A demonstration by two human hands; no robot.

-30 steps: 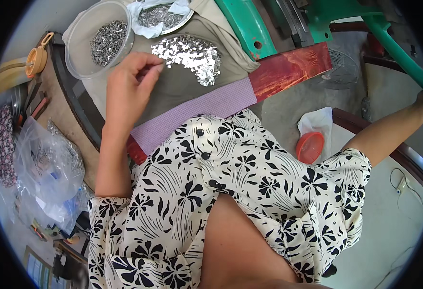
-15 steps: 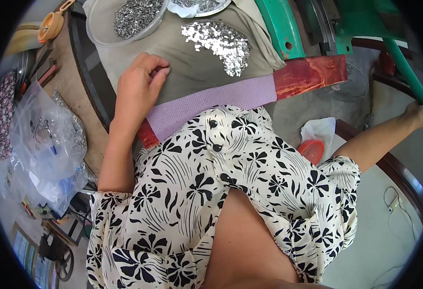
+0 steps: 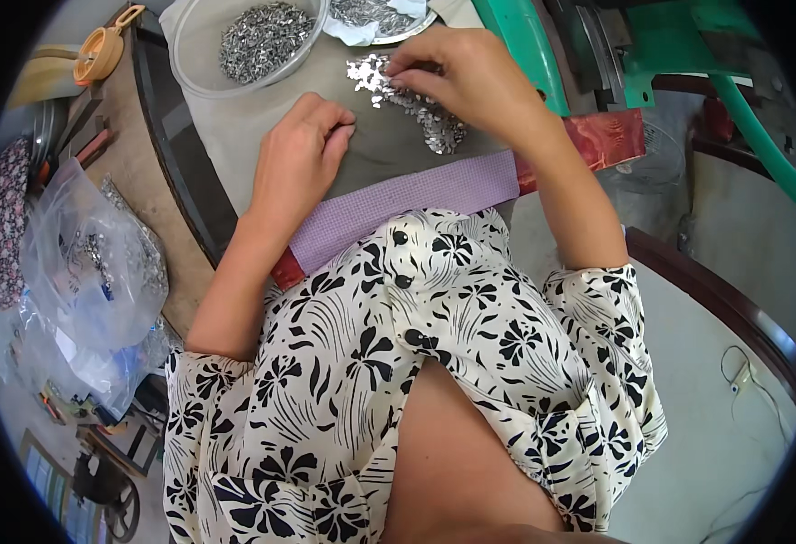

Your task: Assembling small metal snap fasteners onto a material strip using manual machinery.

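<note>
A loose pile of small shiny metal pieces (image 3: 440,131) lies on the grey-green cloth (image 3: 380,150) in front of me. Over its far left part reaches my right hand (image 3: 470,77), thumb and forefinger closed together at the pieces; whatever lies between the tips is too small to make out. My left hand (image 3: 300,150) rests on the cloth left of the pile, its fingers curled and thumb against the forefinger. Anything in that pinch is hidden. A clear plastic tub (image 3: 185,59) with many small metal parts (image 3: 266,41) stands beyond my left hand.
A round dish (image 3: 407,34) with a white liner and more metal bits sits at the far edge. Green machine parts (image 3: 529,45) rise at the right. Lilac mesh (image 3: 407,190) covers the red front edge (image 3: 588,150). Clear plastic bags (image 3: 89,281) and an orange strainer-like item (image 3: 98,54) are at left.
My right hand has come from the green machine part at far right to the metal pile. My left hand has shifted slightly right across the cloth, still curled.
</note>
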